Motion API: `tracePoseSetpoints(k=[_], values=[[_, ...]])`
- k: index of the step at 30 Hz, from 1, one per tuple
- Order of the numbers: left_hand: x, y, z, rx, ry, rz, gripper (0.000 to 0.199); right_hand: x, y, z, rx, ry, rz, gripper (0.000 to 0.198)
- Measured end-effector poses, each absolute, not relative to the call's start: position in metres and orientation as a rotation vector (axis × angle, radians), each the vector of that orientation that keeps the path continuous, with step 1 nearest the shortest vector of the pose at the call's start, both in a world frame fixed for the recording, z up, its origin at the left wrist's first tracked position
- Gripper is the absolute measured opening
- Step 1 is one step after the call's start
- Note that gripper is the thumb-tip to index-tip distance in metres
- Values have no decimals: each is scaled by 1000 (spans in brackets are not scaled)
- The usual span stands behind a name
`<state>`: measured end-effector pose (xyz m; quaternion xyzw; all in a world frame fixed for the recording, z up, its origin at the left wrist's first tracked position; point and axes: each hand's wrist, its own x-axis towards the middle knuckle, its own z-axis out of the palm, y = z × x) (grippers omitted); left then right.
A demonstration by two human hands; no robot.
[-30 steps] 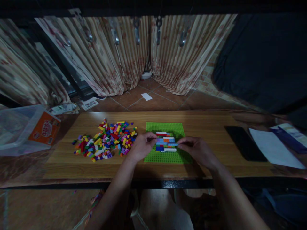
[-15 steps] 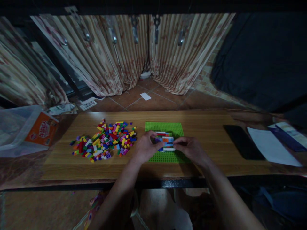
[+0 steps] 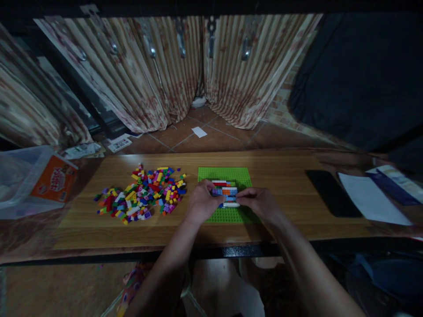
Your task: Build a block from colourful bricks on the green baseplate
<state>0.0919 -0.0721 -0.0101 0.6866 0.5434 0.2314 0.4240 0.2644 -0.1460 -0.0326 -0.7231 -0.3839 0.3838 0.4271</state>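
Note:
A low build of toy bricks [image 3: 225, 191], with white, red, orange and blue rows, stands on a green studded baseplate [image 3: 244, 174]. My left hand [image 3: 204, 200] is closed around the build's left side, thumb along the front and fingers behind it. At the opposite end my right hand [image 3: 259, 202] pinches the edge of the build near the blue and white rows. Whether a separate small brick sits between those fingertips is too dark and small to tell. The left fingers hide part of the build.
Loose toy bricks [image 3: 145, 193] lie heaped on the left of the wooden table [image 3: 284, 165]. Further left is a clear plastic bin [image 3: 20, 176] with an orange label. On the right are a black flat object [image 3: 332, 193] and a white paper sheet [image 3: 373, 198].
The whole view has shifted slightly. Both hands stay at the brick build, with the right fingertips still at its right end; little else differs.

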Motion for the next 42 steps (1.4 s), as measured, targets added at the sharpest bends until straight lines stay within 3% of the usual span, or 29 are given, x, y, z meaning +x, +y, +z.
tracePoseSetpoints(k=[12, 19, 25, 34, 42], values=[[96, -74, -13, 1770, 1424, 522, 25, 258, -142, -29, -1763, -829, 994, 11], [84, -67, -23, 1742, 1254, 563, 26, 269, -146, -20, -1693, -732, 1080, 24], [53, -42, -21, 1561, 1043, 822, 15, 272, -146, -18, -1600, -545, 998, 34], [-14, -16, -4, 1411, 1315, 1201, 16, 268, -138, -25, -1560, -534, 944, 37], [-65, 0, -11, 1478, 1689, 1239, 22, 265, -133, -29, -1618, -571, 885, 35]])
